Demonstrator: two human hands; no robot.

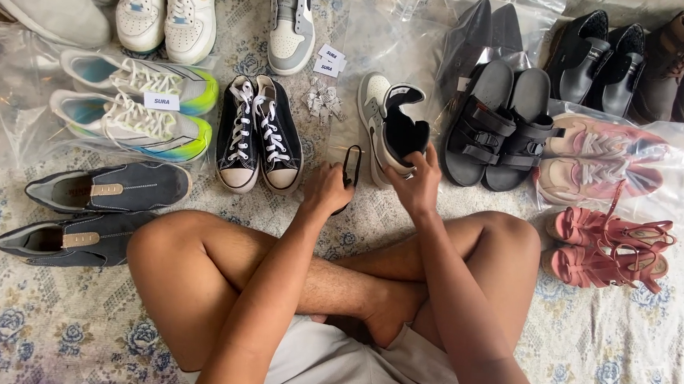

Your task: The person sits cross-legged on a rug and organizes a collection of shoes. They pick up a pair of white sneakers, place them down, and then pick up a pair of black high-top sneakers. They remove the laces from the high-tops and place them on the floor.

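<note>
The person sat cross-legged on a pale cloth with blue flowers (18,314). The left hand (326,189) was curled closed around a thin black strap loop (351,167), which rose just above its knuckles. The right hand (420,185) was just beside it, its fingers bent around the heel of a white and black high-top sneaker (392,128), which stood tilted directly beyond both hands. Left of the left hand stood a pair of black canvas lace-up sneakers (260,136), and further left a pair of dark grey slip-on shoes (92,208). Right of the right hand lay black strap sandals (496,126), then pink sandals (604,247). Beyond the sneaker lay small white tags (328,63).
</note>
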